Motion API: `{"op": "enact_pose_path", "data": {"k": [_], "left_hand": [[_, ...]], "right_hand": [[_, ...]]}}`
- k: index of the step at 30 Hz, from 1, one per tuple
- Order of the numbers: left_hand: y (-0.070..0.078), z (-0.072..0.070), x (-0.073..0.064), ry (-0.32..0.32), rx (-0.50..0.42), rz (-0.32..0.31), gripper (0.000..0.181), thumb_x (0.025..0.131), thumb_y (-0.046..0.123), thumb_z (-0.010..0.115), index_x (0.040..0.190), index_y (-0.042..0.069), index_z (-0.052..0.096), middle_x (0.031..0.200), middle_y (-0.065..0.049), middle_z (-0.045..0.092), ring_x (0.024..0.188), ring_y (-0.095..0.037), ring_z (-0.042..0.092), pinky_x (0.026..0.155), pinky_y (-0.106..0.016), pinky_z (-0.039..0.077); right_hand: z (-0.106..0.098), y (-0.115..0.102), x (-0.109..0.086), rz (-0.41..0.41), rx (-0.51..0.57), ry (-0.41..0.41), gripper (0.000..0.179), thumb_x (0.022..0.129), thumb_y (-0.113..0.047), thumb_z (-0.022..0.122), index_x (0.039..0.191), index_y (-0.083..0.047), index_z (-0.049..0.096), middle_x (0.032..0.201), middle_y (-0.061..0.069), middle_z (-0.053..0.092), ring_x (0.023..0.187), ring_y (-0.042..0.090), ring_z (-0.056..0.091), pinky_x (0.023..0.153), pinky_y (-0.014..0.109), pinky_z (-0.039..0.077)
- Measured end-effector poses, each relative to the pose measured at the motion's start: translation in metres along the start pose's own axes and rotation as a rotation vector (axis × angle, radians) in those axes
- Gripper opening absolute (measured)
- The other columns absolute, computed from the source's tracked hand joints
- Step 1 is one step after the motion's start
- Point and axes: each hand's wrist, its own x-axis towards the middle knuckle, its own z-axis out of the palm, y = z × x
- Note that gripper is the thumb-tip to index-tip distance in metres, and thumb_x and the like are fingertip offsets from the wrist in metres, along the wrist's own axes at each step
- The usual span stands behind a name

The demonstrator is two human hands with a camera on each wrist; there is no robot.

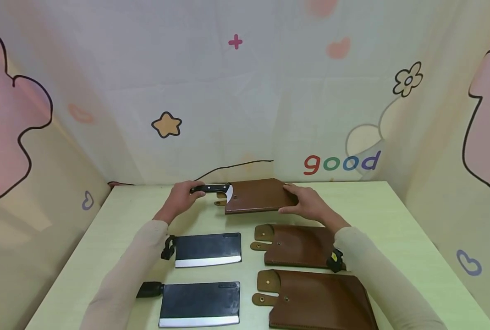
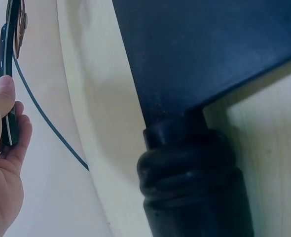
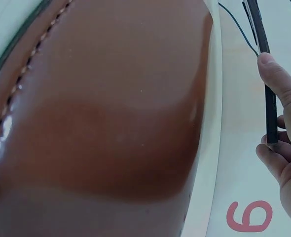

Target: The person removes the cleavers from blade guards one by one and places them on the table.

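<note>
At the back of the table my left hand (image 1: 181,200) grips the black riveted handle of a cleaver (image 1: 212,188). Most of its blade is inside a brown leather sheath (image 1: 261,197); only a bright curved strip by the handle shows. My right hand (image 1: 309,202) holds the sheath's far end, thumb on one face and fingers behind, as the right wrist view also shows. The sheath is tilted up, its face toward me, with its strap (image 1: 220,203) loose beside the handle. In the left wrist view, thumb and fingers (image 2: 23,133) wrap the handle's end.
Two dark cleavers, an upper one (image 1: 208,250) and a lower one (image 1: 199,303), lie on the left of the pale table (image 1: 397,215). Two brown sheaths, a smaller (image 1: 298,252) and a larger (image 1: 323,302), lie to their right. A printed curtain (image 1: 245,101) hangs behind.
</note>
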Motion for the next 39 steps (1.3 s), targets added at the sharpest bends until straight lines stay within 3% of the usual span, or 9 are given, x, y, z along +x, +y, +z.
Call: {"op": "enact_pose_path", "data": {"k": [9, 25, 33, 39], "left_hand": [[-0.0005, 0.0004, -0.0027, 0.003, -0.017, -0.017, 0.036, 0.098, 0.019, 0.071, 0.13, 0.003, 0.069, 0.119, -0.019, 0.072, 0.094, -0.028, 0.063, 0.084, -0.045, 0.049], [0.0002, 0.0011, -0.0075, 0.001, -0.02, -0.042, 0.036, 0.097, 0.018, 0.072, 0.129, 0.002, 0.069, 0.117, -0.019, 0.072, 0.093, -0.028, 0.062, 0.083, -0.046, 0.049], [0.0014, -0.0032, -0.0059, -0.003, -0.049, -0.047, 0.038, 0.099, 0.02, 0.07, 0.132, 0.003, 0.068, 0.123, -0.019, 0.071, 0.099, -0.029, 0.065, 0.087, -0.047, 0.05], [-0.0015, -0.0026, -0.0026, 0.019, -0.049, -0.03, 0.038, 0.097, 0.018, 0.072, 0.13, 0.001, 0.069, 0.122, -0.02, 0.071, 0.089, -0.026, 0.061, 0.079, -0.042, 0.046]], "right_hand": [[-0.0009, -0.001, 0.001, 0.003, -0.009, -0.011, 0.091, 0.082, -0.041, 0.086, 0.152, 0.0, 0.045, 0.15, 0.022, 0.052, 0.135, 0.039, 0.052, 0.11, 0.054, 0.042], [0.0041, 0.0001, -0.0012, -0.011, 0.017, -0.003, 0.09, 0.083, -0.036, 0.087, 0.154, -0.001, 0.043, 0.151, 0.02, 0.052, 0.134, 0.039, 0.053, 0.11, 0.054, 0.042], [0.001, 0.0013, 0.0015, -0.021, 0.002, 0.011, 0.089, 0.083, -0.035, 0.087, 0.153, -0.001, 0.044, 0.153, 0.02, 0.05, 0.136, 0.039, 0.052, 0.11, 0.054, 0.043], [-0.0005, 0.0069, -0.0025, -0.012, 0.021, 0.018, 0.088, 0.084, -0.035, 0.086, 0.153, 0.0, 0.044, 0.153, 0.021, 0.049, 0.137, 0.041, 0.05, 0.11, 0.055, 0.041]]}}
